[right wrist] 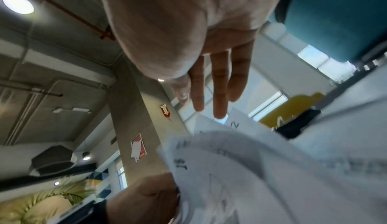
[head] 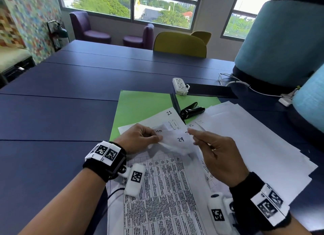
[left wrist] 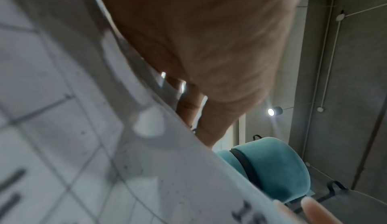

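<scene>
In the head view, my left hand (head: 157,138) pinches the left edge of a lifted white sheet marked 29 (head: 180,142). My right hand (head: 192,137) is at the sheet's right edge, fingers straight, tips against the paper. Under both lies a printed table sheet (head: 166,191). Behind it, a sheet marked 21 (head: 168,115) lies on a green sheet (head: 140,108). The left wrist view has the palm (left wrist: 209,45) behind blurred gridded paper (left wrist: 83,128). The right wrist view shows straight fingers (right wrist: 218,87) above curled sheets (right wrist: 251,169).
A black stapler (head: 192,111) lies beyond the papers, with a white power strip (head: 179,86) behind it. A spread stack of white pages (head: 254,147) covers the right of the blue table (head: 61,103). A teal chair (head: 280,41) stands at the right and a yellow chair (head: 178,43) at the far side.
</scene>
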Demonstrator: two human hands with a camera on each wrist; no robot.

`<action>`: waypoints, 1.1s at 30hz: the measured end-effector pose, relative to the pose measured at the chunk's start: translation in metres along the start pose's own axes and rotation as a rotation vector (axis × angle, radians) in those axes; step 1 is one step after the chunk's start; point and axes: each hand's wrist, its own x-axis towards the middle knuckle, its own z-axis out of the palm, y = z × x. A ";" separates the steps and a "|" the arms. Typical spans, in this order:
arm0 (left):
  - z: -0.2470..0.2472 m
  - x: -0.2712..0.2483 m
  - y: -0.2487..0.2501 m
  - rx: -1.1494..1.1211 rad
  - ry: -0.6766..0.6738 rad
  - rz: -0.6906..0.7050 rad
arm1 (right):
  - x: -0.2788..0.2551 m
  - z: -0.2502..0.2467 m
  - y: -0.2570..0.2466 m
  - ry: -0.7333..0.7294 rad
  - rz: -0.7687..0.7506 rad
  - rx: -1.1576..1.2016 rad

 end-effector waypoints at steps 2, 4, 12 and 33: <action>-0.001 0.001 -0.001 0.065 0.011 -0.006 | 0.000 -0.003 -0.002 -0.055 0.043 0.023; -0.002 0.001 -0.001 0.092 0.022 -0.036 | -0.003 -0.003 -0.003 -0.147 0.108 0.036; -0.004 0.000 0.001 0.153 -0.005 -0.046 | -0.002 -0.005 0.001 -0.204 0.120 -0.012; -0.002 0.000 0.007 0.173 0.028 -0.063 | 0.006 -0.015 -0.007 -0.306 0.017 0.129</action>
